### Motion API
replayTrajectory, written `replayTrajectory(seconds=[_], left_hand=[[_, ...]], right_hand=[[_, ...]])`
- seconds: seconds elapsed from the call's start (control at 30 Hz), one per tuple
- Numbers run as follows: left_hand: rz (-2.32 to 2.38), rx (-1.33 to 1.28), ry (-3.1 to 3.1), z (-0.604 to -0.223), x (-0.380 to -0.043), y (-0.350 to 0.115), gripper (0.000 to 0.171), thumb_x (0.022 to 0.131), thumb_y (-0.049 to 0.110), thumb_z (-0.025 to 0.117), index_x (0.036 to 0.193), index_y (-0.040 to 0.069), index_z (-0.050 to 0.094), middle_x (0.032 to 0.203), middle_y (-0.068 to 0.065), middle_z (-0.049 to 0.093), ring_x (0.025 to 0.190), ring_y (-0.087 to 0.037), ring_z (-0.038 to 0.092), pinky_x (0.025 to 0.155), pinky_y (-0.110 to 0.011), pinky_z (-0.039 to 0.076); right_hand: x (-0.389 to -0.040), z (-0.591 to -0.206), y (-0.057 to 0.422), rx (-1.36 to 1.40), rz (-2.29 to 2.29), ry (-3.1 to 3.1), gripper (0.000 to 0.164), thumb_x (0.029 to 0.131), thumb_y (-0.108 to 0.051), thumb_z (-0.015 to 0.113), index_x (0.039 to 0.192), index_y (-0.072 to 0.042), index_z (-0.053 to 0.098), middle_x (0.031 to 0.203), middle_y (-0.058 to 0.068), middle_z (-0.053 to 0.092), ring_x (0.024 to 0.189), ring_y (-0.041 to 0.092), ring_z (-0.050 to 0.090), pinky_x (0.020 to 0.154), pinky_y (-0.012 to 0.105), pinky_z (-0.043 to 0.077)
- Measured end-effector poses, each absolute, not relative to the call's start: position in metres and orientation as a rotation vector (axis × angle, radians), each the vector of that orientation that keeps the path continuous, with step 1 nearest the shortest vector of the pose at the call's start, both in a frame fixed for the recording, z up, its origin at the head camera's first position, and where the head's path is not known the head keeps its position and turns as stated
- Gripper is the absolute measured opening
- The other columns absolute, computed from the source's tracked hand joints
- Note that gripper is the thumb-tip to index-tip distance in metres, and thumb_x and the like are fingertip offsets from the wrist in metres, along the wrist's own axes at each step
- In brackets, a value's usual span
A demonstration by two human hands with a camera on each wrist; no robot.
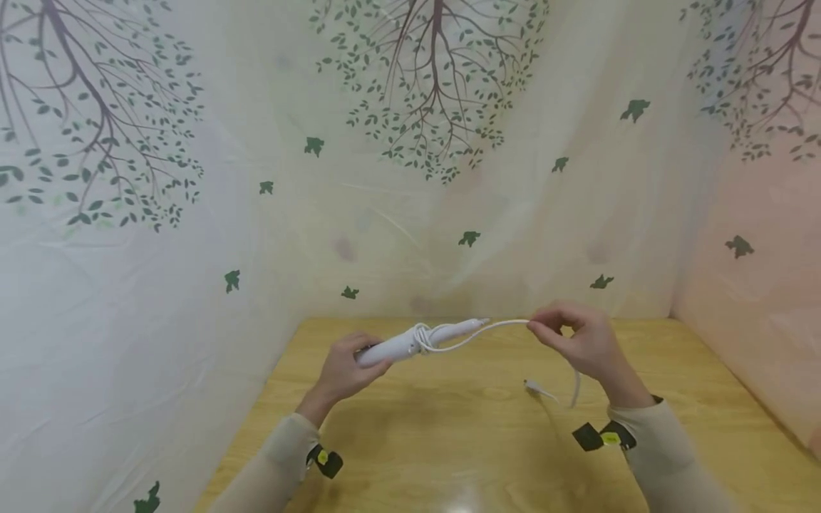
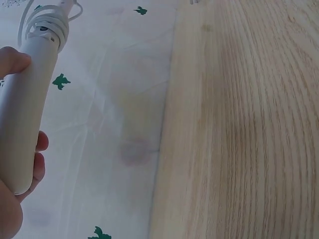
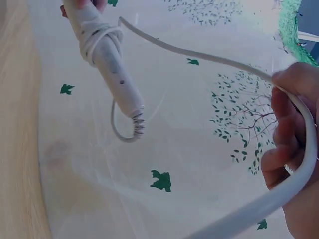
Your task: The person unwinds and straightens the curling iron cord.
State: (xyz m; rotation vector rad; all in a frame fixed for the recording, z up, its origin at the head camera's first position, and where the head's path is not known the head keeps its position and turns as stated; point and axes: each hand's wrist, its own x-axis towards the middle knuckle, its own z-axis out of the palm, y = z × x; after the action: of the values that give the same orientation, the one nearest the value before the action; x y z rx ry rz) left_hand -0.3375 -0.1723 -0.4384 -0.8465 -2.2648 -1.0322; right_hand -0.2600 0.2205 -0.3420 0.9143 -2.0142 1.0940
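A white corded appliance point(image 1: 391, 347), shaped like a hair-styling wand, is held up over the table at a slant. My left hand point(image 1: 348, 367) grips its thick end, thumb along the near side in the head view. Several loops of white cord point(image 3: 101, 42) wrap round its middle. The cord leaves the slimmer end through a ribbed sleeve point(image 3: 138, 124). With thumb and forefinger, my right hand point(image 1: 580, 342) pinches the cord to the right of the wand, where a stretch runs nearly straight from the loops. Below that hand the cord's tail hangs, and a white plug point(image 1: 532, 387) shows near it.
Under both hands lies a wood-grain table point(image 1: 417, 442). A pale curtain point(image 1: 410, 235) printed with trees and green leaves stands behind the table and along its sides. Dark straps point(image 1: 325, 462) sit on both sleeved wrists.
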Motion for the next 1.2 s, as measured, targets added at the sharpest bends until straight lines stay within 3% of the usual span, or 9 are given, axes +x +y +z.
replayTrajectory(seconds=[0.13,0.3,0.4,0.57,0.77,1.03,1.2], left_hand=[[-1.024,-0.869,-2.274,-0.438,-0.337,-0.171,0.028,0.075,0.026,0.083,0.098,0.013,0.073,0.093,0.001,0.070,0.079,-0.012,0.063,0.066,-0.028,0.051],[-1.039,-0.919,-2.277,-0.438,-0.336,-0.171,0.027,0.075,0.025,0.083,0.099,0.015,0.073,0.094,0.002,0.070,0.081,-0.012,0.063,0.066,-0.028,0.051],[-1.047,-0.950,-2.289,-0.438,-0.335,-0.172,0.025,0.076,0.025,0.082,0.098,0.017,0.073,0.094,0.003,0.070,0.082,-0.011,0.063,0.067,-0.028,0.051],[-1.091,-1.027,-2.272,-0.438,-0.333,-0.174,0.025,0.078,0.025,0.081,0.100,0.016,0.072,0.095,0.003,0.070,0.083,-0.012,0.063,0.068,-0.028,0.052],[-1.088,-1.099,-2.205,-0.436,-0.329,-0.173,0.029,0.072,0.014,0.084,0.099,0.010,0.072,0.095,-0.004,0.071,0.083,-0.016,0.064,0.069,-0.030,0.052],[-1.162,-1.157,-2.139,-0.404,-0.303,-0.171,0.028,0.071,0.000,0.081,0.097,0.000,0.070,0.093,-0.013,0.071,0.083,-0.019,0.064,0.071,-0.030,0.052],[-1.187,-1.132,-2.078,-0.409,-0.311,-0.175,0.028,0.070,-0.003,0.080,0.097,-0.002,0.070,0.091,-0.016,0.070,0.080,-0.019,0.064,0.068,-0.031,0.052]], right_hand=[[-0.265,-0.328,0.217,0.766,1.064,-1.950,0.014,0.077,0.016,0.070,0.084,0.004,0.070,0.071,0.004,0.067,0.061,0.001,0.051,0.055,0.015,0.041],[-0.291,-0.331,0.234,0.544,1.092,-1.942,0.008,0.080,0.009,0.071,0.086,0.004,0.071,0.077,-0.018,0.065,0.063,-0.006,0.055,0.058,0.009,0.042],[-0.304,-0.333,0.246,0.411,1.150,-1.944,0.005,0.084,-0.001,0.072,0.087,0.002,0.072,0.076,-0.025,0.063,0.062,-0.006,0.057,0.059,0.008,0.044],[-0.315,-0.334,0.257,0.192,1.188,-1.949,0.016,0.086,-0.018,0.074,0.087,-0.003,0.074,0.066,-0.023,0.060,0.053,-0.001,0.052,0.048,0.013,0.038],[-0.324,-0.342,0.266,0.068,1.197,-1.948,0.021,0.085,-0.022,0.074,0.088,-0.001,0.073,0.068,-0.029,0.059,0.063,-0.001,0.055,0.057,0.010,0.041],[-0.336,-0.359,0.279,0.007,1.135,-2.028,0.026,0.087,-0.026,0.072,0.089,0.000,0.072,0.066,-0.032,0.054,0.063,-0.004,0.051,0.059,0.012,0.038],[-0.337,-0.371,0.290,-0.019,1.094,-2.184,0.034,0.089,-0.035,0.068,0.094,-0.002,0.072,0.072,-0.020,0.060,0.066,0.001,0.051,0.058,0.016,0.040]])
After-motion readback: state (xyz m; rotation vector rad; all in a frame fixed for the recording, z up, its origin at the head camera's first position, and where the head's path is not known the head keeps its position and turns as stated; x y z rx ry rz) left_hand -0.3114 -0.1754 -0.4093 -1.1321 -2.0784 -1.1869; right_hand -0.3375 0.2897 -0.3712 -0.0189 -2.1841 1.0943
